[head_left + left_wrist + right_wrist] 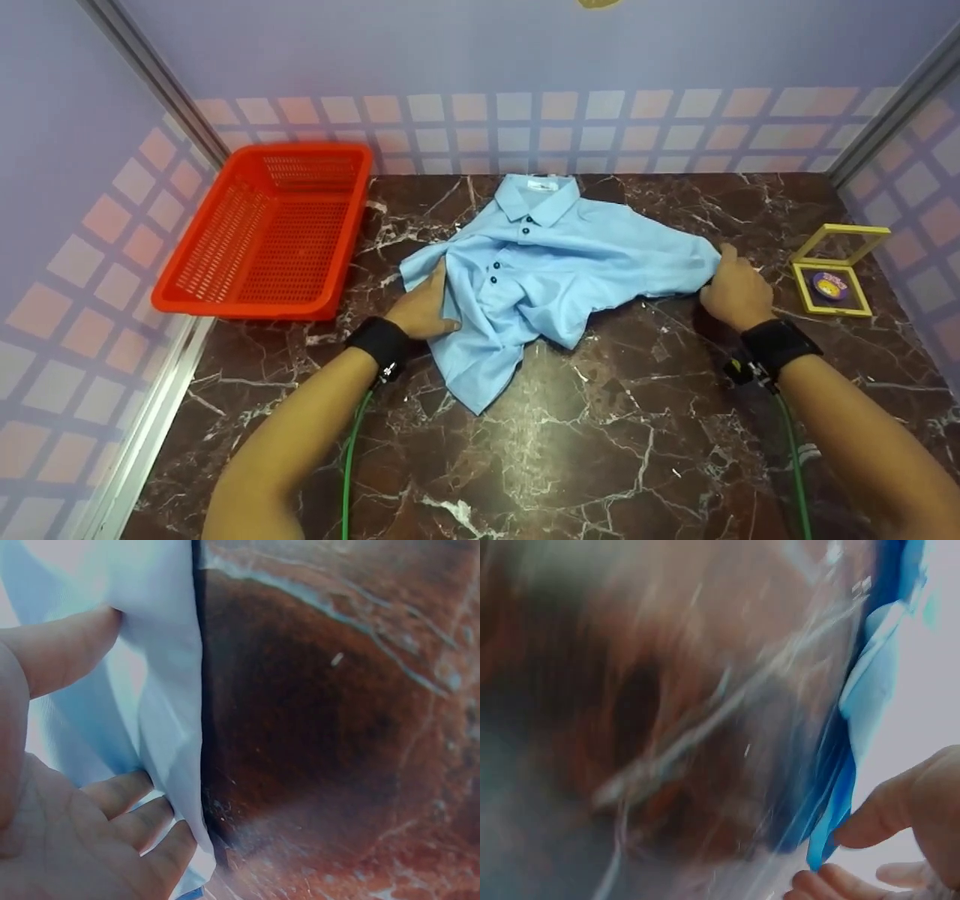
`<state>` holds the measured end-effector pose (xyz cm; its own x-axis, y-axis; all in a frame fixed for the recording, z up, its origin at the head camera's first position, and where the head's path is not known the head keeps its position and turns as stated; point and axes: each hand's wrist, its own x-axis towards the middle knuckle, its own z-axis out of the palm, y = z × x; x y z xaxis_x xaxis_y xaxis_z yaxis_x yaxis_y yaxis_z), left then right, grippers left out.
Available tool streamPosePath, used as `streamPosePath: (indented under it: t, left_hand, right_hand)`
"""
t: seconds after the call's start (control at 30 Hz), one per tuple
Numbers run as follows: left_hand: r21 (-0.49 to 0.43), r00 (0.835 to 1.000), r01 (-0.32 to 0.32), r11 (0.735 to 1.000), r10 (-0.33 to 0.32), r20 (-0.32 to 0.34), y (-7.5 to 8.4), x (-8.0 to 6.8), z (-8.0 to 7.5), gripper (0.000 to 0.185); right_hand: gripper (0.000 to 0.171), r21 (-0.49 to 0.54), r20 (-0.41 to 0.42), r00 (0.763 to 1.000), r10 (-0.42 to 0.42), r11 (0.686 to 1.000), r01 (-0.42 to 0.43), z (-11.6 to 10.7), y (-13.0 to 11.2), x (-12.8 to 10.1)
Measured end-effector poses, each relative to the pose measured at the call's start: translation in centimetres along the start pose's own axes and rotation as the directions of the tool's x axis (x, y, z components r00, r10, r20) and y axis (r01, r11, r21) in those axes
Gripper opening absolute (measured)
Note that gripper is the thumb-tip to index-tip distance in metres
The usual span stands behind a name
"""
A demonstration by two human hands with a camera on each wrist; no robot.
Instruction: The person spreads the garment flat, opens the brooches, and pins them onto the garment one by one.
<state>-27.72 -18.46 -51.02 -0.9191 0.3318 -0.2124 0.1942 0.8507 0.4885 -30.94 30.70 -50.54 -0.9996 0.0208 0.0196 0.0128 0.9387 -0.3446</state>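
Between the two hands a crumpled light-blue polo shirt [547, 262] stretches crosswise on the marble table [637, 420], left hand [427, 306] pinching one sleeve edge, right hand [736, 291] gripping the opposite end.

The shirt [555, 262] is a light blue polo with a flat collar and a placket carrying three dark buttons. It lies front side up on the marble tabletop, collar toward the back wall, body crumpled and creased. One sleeve is drawn out toward the right; the lower hem bunches and trails to a point toward the near edge. In the left wrist view the fabric edge [169, 720] folds over itself against the tabletop.
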Motion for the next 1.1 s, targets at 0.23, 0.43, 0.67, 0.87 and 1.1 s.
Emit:
streamPosePath:
  t: [0.23,0.43,0.67,0.87,1.1]
  left_hand:
    - [0.008,1.0,0.013,1.0,-0.013,-0.011,-0.1,-0.2,0.1,0.116]
    - [0.009,1.0,0.017,1.0,-0.017,-0.012,0.1,-0.2,0.1,0.116]
    - [0.006,1.0,0.011,1.0,-0.011,-0.018,-0.1,-0.2,0.2,0.116]
    - [0.002,0.999,-0.004,1.0,0.004,-0.037,-0.1,-0.3,0.2,0.118]
    - [0.025,0.999,-0.005,1.0,0.006,-0.035,0.1,-0.3,0.0,0.115]
  right_hand:
    - [0.079,0.233,0.055,0.998,-0.011,0.973,-0.002,0.6,0.2,-0.6]
    - [0.086,0.458,0.111,0.993,-0.032,0.889,-0.022,1.0,0.0,-0.3]
    - [0.08,0.532,0.166,0.981,-0.1,0.846,-0.004,1.2,-0.1,-0.2]
    - [0.08,0.544,0.16,0.981,-0.11,0.839,0.006,0.7,0.2,-0.5]
    - [0.082,0.495,0.17,0.982,-0.081,0.869,-0.014,0.2,1.0,-0.8]
